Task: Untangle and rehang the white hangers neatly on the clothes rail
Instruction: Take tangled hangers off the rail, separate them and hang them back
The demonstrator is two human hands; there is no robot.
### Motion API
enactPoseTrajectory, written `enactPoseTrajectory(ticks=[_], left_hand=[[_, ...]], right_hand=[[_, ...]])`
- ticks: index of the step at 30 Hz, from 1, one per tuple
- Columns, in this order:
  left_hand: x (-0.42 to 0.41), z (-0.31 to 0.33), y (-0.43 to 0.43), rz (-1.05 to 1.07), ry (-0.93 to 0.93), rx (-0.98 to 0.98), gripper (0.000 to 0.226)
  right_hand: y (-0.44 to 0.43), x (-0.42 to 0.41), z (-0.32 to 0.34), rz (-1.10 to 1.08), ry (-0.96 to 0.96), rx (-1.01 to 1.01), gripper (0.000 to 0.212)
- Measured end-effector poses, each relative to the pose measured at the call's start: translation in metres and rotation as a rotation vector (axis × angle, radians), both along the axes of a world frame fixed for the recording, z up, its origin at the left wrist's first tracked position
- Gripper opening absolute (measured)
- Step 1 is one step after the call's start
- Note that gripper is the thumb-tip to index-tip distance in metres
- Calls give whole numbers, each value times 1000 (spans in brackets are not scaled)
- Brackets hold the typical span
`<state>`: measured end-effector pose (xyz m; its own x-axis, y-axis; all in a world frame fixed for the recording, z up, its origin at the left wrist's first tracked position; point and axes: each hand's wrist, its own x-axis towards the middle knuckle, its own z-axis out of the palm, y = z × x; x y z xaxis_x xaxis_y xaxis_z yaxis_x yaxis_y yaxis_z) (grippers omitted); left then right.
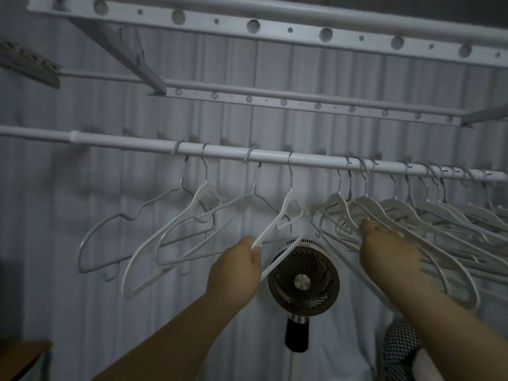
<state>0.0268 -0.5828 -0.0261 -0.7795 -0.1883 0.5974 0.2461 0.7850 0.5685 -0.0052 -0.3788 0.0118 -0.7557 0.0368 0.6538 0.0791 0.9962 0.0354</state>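
Observation:
A white clothes rail (132,142) runs across the view. Several white hangers hang spaced apart on its left half, among them a thin wire hanger (121,215) at the far left. My left hand (236,270) pinches the lower left end of a white hanger (286,207) that hooks on the rail at the middle. My right hand (384,251) reaches into a crowded bunch of white hangers (428,215) on the rail's right half, fingers closed on one arm of the bunch.
A round fan (303,281) on a pole stands behind and below the hands. A white drying rack (275,26) with perforated bars hangs overhead. A curtain covers the back. A mesh item (401,345) sits low right; a brown surface (22,353) low left.

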Motion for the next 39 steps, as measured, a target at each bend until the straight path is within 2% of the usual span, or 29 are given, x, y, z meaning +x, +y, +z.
enactPoseTrajectory(ticks=[4,10,18,24,27,29,32,36,39], left_hand=[[0,3,-1,2,32,35,31],[-4,14,9,14,88,71,30],[20,6,20,-17,178,298,21],[72,-11,17,-31,217,417,34],[92,-22,17,-15,205,397,33],[106,-29,18,4,196,412,34],[133,-39,12,15,207,450,46],[173,-41,-10,73,220,397,54],[204,-36,-22,82,226,391,58]], right_hand=[[-5,-3,-2,21,-85,-15,33],[0,-3,-2,107,-112,31,34],[16,1,0,168,-143,40,36],[20,10,-4,273,-121,1,38],[18,10,-10,400,87,53,56],[14,12,-13,529,212,26,47],[7,19,-12,691,264,-70,34],[-3,30,-14,845,267,-164,41],[-14,46,-15,944,188,-168,52]])
